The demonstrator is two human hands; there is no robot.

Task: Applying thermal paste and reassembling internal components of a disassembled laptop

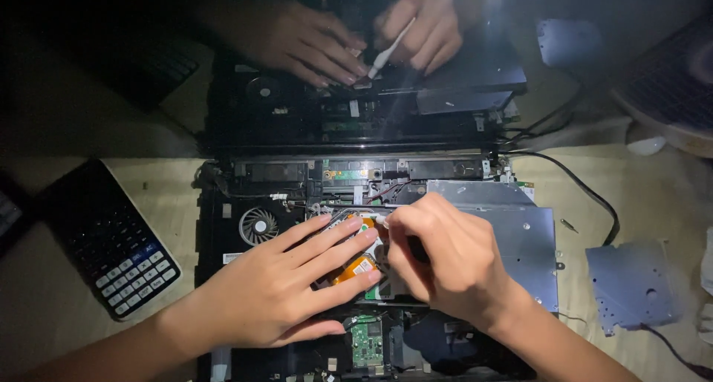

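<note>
At the far left of the worktop (44, 308) lies a dark calculator (111, 241) with pale keys at its lower end, tilted, well apart from the hands. To its right sits an opened laptop chassis (215, 233) with its insides bare: a round cooling fan (258, 225) near its left edge, and a small green circuit board (366, 343) at the bottom middle. The left hand (286, 285) lies flat over the middle of the chassis, palm down, fingers (338, 237) spread and stretched out to the right, gripping nothing; the fingertips press on an orange flat part (355, 267) and the pale piece beside it, just right of the fan. Directly to the right, touching those fingertips, the right hand (445, 259) is curled closed around a dark tool handle (418, 250), most of which is hidden, so the tip cannot be made out. Under and beyond that hand lies a silver metal plate (531, 237) fixed in the chassis. A black cable (587, 193) runs off the upper right corner of the chassis. A loose grey metal bracket (631, 282) rests on the worktop at the far right. Above, a dark upright screen (475, 70) reflects both hands.
</note>
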